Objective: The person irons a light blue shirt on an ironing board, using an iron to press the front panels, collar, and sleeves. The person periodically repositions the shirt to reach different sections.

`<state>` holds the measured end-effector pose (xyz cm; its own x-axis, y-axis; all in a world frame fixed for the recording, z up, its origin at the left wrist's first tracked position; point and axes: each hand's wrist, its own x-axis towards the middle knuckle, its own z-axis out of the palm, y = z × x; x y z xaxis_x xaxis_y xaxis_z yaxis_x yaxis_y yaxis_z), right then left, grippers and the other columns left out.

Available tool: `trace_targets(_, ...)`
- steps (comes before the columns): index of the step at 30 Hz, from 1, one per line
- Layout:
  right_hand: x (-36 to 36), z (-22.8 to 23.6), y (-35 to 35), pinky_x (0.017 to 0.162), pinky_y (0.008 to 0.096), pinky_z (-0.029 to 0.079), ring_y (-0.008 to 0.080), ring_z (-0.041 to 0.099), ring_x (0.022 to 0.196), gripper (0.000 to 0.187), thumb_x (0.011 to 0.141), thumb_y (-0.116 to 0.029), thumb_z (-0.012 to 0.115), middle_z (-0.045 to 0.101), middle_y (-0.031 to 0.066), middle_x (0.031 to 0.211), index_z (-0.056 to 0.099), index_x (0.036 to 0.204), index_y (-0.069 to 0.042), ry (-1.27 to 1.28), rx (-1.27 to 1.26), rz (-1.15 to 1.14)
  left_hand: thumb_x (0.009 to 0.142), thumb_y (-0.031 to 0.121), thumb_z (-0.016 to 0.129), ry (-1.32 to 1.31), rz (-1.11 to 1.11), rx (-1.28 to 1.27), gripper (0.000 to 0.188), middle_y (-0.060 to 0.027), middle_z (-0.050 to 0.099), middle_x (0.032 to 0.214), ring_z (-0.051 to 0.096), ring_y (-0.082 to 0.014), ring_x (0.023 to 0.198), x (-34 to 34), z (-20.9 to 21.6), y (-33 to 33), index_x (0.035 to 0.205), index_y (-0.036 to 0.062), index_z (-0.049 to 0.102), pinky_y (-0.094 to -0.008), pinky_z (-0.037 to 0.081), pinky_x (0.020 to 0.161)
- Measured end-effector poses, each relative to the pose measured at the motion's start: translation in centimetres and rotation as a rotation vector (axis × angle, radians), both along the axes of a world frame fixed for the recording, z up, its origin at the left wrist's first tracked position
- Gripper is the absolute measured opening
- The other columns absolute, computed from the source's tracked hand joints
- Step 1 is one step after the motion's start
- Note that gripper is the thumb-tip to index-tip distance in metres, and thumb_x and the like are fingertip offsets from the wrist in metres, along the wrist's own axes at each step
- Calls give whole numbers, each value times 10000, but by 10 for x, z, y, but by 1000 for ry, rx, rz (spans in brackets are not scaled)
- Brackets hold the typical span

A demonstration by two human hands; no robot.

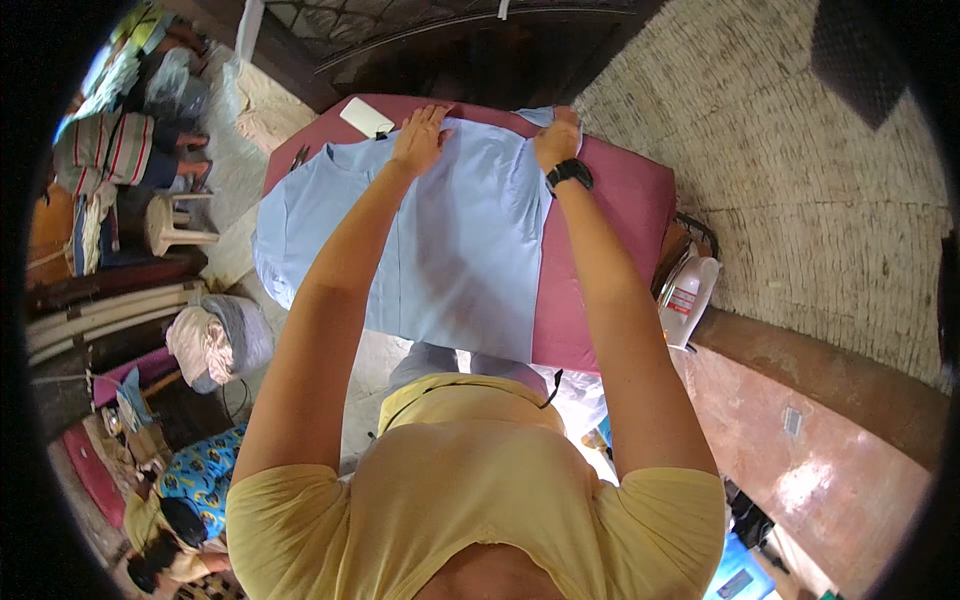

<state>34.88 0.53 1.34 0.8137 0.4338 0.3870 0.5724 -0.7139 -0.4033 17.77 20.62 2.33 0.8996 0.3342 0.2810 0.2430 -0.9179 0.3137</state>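
Note:
A light blue shirt lies spread out on a maroon padded table, its collar end toward the left. Near the far edge, my left hand rests flat on the fabric with fingers stretched out. My right hand, with a black watch at the wrist, is closed on the shirt's sleeve at the far right; a fold of the cloth shows past the fingers. Beside my left hand, a white flat rectangular object lies on the table. Small dark scissors sit at the far left edge.
At the table's right end, a white and red appliance, apparently an iron, stands on a metal rack. To the left are a plastic stool and a cloth bundle. Other people are at the left. A dark grille bounds the far side.

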Motion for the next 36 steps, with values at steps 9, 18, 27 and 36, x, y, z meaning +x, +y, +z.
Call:
trace_targets(9, -18, -22, -178, 692, 336, 508, 218, 607, 781, 145, 881, -83, 536, 622, 70, 867, 609, 992, -24, 880, 1272, -513, 885, 213, 671, 132, -75, -310, 289, -217, 640, 1117, 602, -405, 1045, -3, -4, 73, 1108, 57, 576, -485, 473, 869)
trace_targets(18, -38, -28, -212, 992, 480, 429, 468, 524, 1150, 534, 885, -210, 619, 518, 281, 1274, 369, 1272, 61, 156, 492, -728, 798, -15, 567, 145, -1008, -335, 395, -116, 558, 1319, 506, -293, 1233, -82, 11, -152, 1179, 77, 611, -421, 397, 1055)
trace_targets(27, -22, -21, -251, 790, 504, 520, 478, 611, 950, 410, 755, -22, 639, 611, 299, 1024, 512, 1146, -19, 172, 27, -429, 836, 92, 579, 363, -880, -139, 190, -40, 535, 1116, 500, -240, 1046, -103, 1, -244, 1024, 93, 612, -393, 421, 934)
trace_targets(36, -85, -2, -218, 770, 520, 489, 456, 600, 928, 358, 783, -34, 660, 611, 240, 979, 492, 1099, -43, 233, 134, -501, 839, 92, 586, 314, -935, -108, 154, -25, 594, 986, 489, -250, 1164, -135, -7, -235, 985, 122, 626, -418, 405, 966)
